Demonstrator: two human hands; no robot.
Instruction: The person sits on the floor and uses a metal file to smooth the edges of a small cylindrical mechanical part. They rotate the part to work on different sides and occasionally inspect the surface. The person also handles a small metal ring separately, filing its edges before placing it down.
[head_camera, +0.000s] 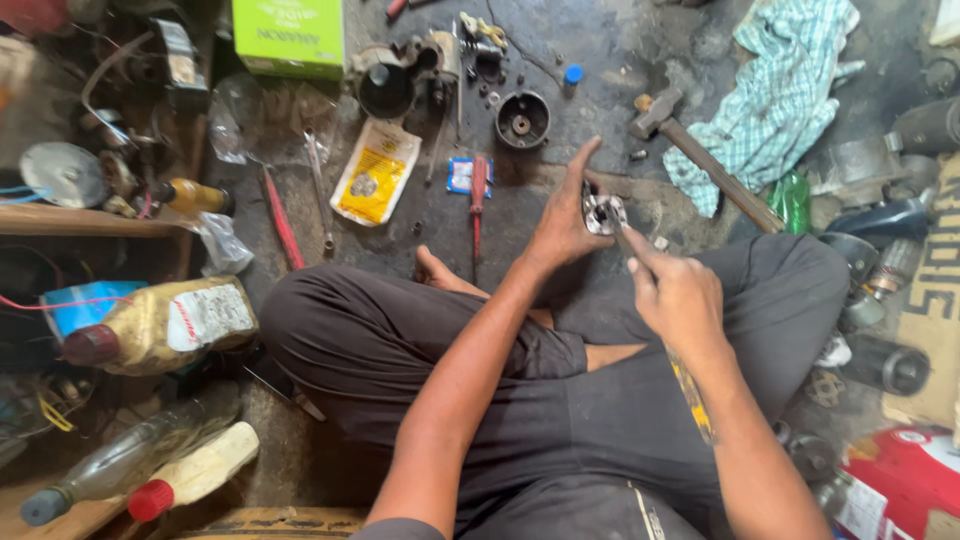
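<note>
I see my left hand (562, 225) closed around a small metal part (604, 214), held up over my crossed legs, just right of centre. My right hand (678, 295) grips a tool with a yellow handle (692, 395), its tip at the part. A hammer (700, 158) lies on the floor (590, 60) further off, a red screwdriver (478, 200) to the left

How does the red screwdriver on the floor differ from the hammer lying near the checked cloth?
The red screwdriver is slim, with a red handle, and lies straight up and down in the picture. The hammer is bigger, with a brown wooden handle and heavy metal head, and lies slantwise, touching the checked cloth. Both rest on the floor, untouched.
</note>
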